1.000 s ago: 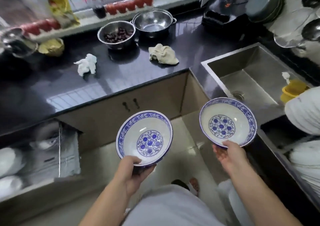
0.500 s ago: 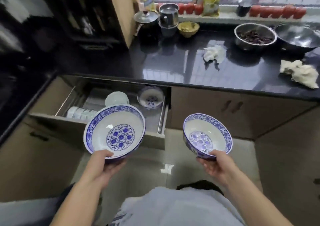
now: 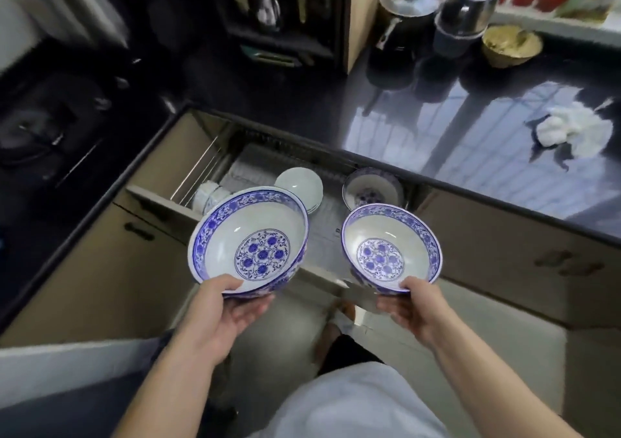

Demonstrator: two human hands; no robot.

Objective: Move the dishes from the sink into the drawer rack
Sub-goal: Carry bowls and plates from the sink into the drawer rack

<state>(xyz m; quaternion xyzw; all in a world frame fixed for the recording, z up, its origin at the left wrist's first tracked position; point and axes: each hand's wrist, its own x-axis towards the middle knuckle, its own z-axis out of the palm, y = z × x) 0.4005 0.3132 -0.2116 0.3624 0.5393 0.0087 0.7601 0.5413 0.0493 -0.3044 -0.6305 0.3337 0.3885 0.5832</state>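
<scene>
- I carry two blue-patterned bowls above the open drawer rack (image 3: 215,163): my left hand (image 3: 218,316) pinches the larger bowl (image 3: 248,242), my right hand (image 3: 415,306) the smaller bowl (image 3: 391,247).
- Next, I judge, lower each into free rack space beside the bowl in the rack (image 3: 373,190).

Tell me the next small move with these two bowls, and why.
Probably lower the right hand to set its bowl into the open drawer rack, near the patterned bowl already there. Both bowls are held above the rack, and the left hand grips the larger bowl, which could follow.
</scene>
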